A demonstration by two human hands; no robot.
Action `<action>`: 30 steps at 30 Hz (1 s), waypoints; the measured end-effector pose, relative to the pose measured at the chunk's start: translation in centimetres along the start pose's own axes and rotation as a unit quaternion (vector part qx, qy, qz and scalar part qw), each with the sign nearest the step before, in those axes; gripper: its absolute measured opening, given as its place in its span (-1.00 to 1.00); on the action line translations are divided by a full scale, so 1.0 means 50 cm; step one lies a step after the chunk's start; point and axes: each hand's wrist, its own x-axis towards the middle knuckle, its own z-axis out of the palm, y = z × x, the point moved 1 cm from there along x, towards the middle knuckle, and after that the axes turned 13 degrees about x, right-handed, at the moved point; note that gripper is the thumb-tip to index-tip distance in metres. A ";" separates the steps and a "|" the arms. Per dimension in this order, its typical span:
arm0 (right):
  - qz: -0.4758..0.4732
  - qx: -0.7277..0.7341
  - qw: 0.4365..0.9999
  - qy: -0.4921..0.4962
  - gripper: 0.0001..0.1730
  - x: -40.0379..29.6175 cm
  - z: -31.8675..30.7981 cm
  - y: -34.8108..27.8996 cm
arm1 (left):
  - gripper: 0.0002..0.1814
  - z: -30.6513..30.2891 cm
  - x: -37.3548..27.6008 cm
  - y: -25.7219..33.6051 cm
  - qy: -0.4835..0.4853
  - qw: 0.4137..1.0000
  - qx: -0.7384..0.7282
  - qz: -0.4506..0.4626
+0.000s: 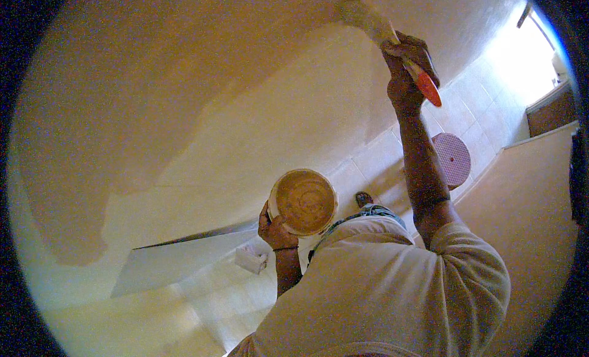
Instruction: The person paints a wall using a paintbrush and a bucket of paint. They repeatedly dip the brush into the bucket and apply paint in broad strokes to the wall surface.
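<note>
My left hand (279,232) grips the side of a round bucket (273,205) at waist height. Orange-brown paint (307,202) with swirl marks shows inside it. Up and to the right, my right hand (405,67) is closed around the handle of a wide paintbrush (429,87), whose end is red. The pale bristle end lies against the wall (276,122), though its tip is blurred. A darker, wet-looking coat (152,80) covers the upper and left part of the wall, with an uneven lower border above a paler area.
A grey panel (179,260) leans along the wall's foot at left. Near it a small white box (251,259) sits on the tiled floor. A round pink stool (452,159) stands past my right forearm. Bright light fills an opening (524,67) at upper right.
</note>
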 end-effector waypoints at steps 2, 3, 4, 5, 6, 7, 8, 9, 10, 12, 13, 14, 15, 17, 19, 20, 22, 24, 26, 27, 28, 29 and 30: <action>0.050 0.118 0.991 0.040 -0.89 -0.016 0.007 0.015 | -0.33 -0.003 0.005 -0.010 0.007 1.000 -0.011 -0.019; 0.132 0.241 0.960 0.055 -0.88 -0.052 0.021 0.048 | -0.33 0.001 0.007 -0.008 0.000 1.000 -0.017 -0.017; 0.201 0.269 0.941 0.051 -0.85 -0.076 0.041 0.063 | -0.32 0.004 0.007 -0.006 -0.005 1.000 -0.022 -0.015; 0.090 0.125 0.987 -0.052 -0.82 -0.087 0.065 0.052 | -0.32 0.002 0.003 -0.005 -0.006 1.000 -0.027 -0.015; -0.118 -0.044 0.985 -0.122 -0.79 -0.089 0.084 0.037 | -0.32 0.004 -0.001 0.001 -0.005 1.000 -0.019 -0.017; -0.198 -0.053 0.968 -0.146 -0.76 -0.102 0.096 0.022 | -0.31 0.013 0.003 0.003 -0.007 1.000 -0.014 -0.015; -0.152 -0.019 0.977 -0.149 -0.69 -0.123 0.100 0.011 | -0.31 0.023 0.008 0.006 -0.009 1.000 -0.009 -0.013; -0.142 0.030 0.973 -0.178 -0.71 -0.124 0.095 -0.003 | -0.31 0.019 0.010 0.001 -0.004 1.000 0.011 -0.009; -0.132 0.078 0.967 -0.205 -0.73 -0.117 0.087 -0.018 | -0.31 0.014 0.016 -0.008 0.000 1.000 0.031 -0.005; -0.071 0.153 0.965 -0.201 -0.80 -0.120 0.067 -0.026 | -0.32 0.013 0.023 -0.022 0.004 0.999 0.054 -0.006; -0.094 0.117 0.969 -0.194 -0.81 -0.110 0.053 0.000 | -0.32 0.022 0.022 -0.020 0.004 0.998 0.056 -0.015; -0.117 0.082 0.972 -0.187 -0.82 -0.089 0.038 0.046 | -0.32 0.027 0.023 -0.023 0.005 0.998 0.058 -0.023; -0.141 0.046 0.973 -0.179 -0.84 -0.069 0.025 0.076 | -0.32 0.027 0.025 -0.027 0.003 0.998 0.053 -0.023; -0.027 0.038 0.996 -0.082 -0.86 -0.047 0.010 0.096 | -0.32 0.021 0.029 -0.038 0.007 0.999 0.043 -0.020; 0.015 0.048 0.999 -0.014 -0.87 -0.029 -0.018 0.086 | -0.31 0.011 0.029 -0.046 0.005 1.000 0.030 -0.004; -0.024 0.082 0.996 0.015 -0.91 -0.022 -0.034 0.109 | -0.30 0.006 0.028 -0.050 0.005 1.000 0.023 0.004; 0.028 0.042 0.996 0.070 -0.93 -0.018 -0.038 0.065 | -0.29 0.017 0.009 -0.019 -0.008 0.999 -0.037 -0.006; -0.055 -0.032 0.997 0.043 -0.92 -0.027 -0.025 0.075 | -0.29 0.019 0.000 -0.009 -0.011 0.998 -0.067 -0.018; -0.088 -0.062 0.994 -0.035 -0.90 -0.077 -0.006 0.095 | -0.29 0.020 0.007 -0.016 -0.016 0.997 -0.064 -0.035; -0.044 0.014 0.997 -0.058 -0.85 -0.109 0.020 0.087 | -0.29 0.017 0.003 -0.018 -0.002 0.999 -0.038 -0.036; 0.000 0.084 0.994 -0.072 -0.79 -0.128 0.045 0.070 | -0.30 0.024 0.004 -0.019 0.009 0.999 -0.013 -0.036; -0.118 0.021 0.985 -0.123 -0.82 -0.132 0.039 0.048 | -0.30 0.030 0.008 -0.019 0.018 0.999 0.011 -0.035; -0.113 0.058 0.979 -0.160 -0.84 -0.131 0.045 0.009 | -0.30 0.015 0.007 -0.027 0.018 1.000 0.007 -0.019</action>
